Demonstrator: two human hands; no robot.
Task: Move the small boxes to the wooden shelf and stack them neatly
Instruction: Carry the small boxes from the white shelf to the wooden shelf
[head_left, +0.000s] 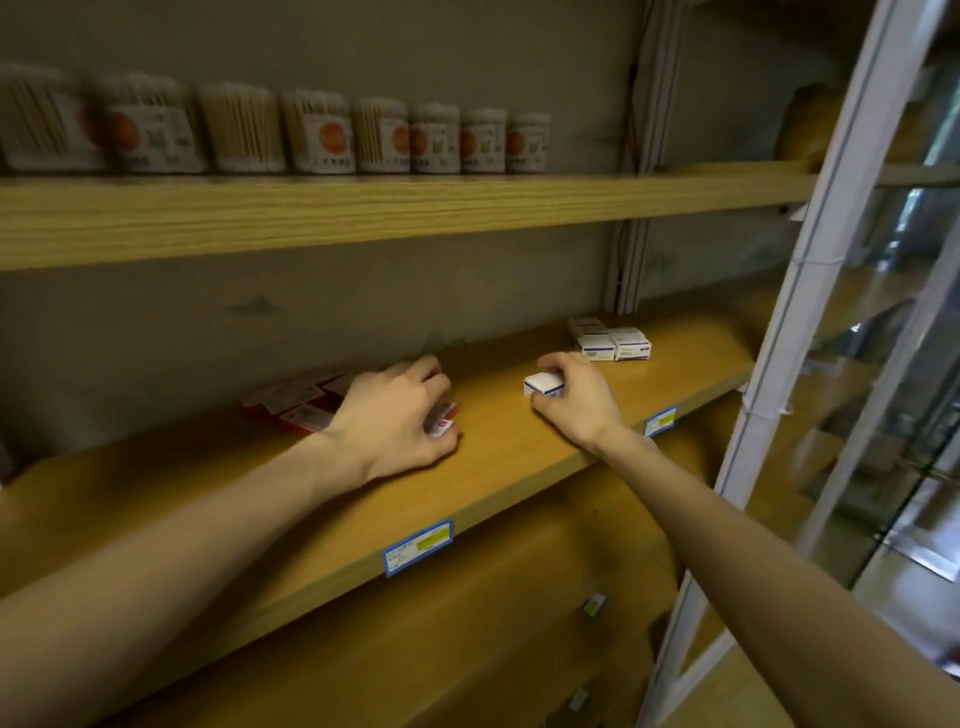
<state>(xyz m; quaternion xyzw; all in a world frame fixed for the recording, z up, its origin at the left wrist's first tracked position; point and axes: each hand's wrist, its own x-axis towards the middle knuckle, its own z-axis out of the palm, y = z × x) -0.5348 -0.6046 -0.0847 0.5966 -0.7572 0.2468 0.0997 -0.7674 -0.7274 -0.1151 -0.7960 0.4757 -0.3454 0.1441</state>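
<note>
Gripping a small white-and-blue box at frame centre, the right hand rests on the wooden shelf. The left hand, centre left, curls round a red-and-white box beside a blurred cluster of red boxes. More white-and-blue boxes sit stacked together further right on the same shelf. Cotton-swab jars line the shelf above, upper left.

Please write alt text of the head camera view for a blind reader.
On a wooden shelf, the right hand grips a small white-and-blue box and the left hand grips a small red-and-white box. Similar white-and-blue boxes sit farther right.
</note>
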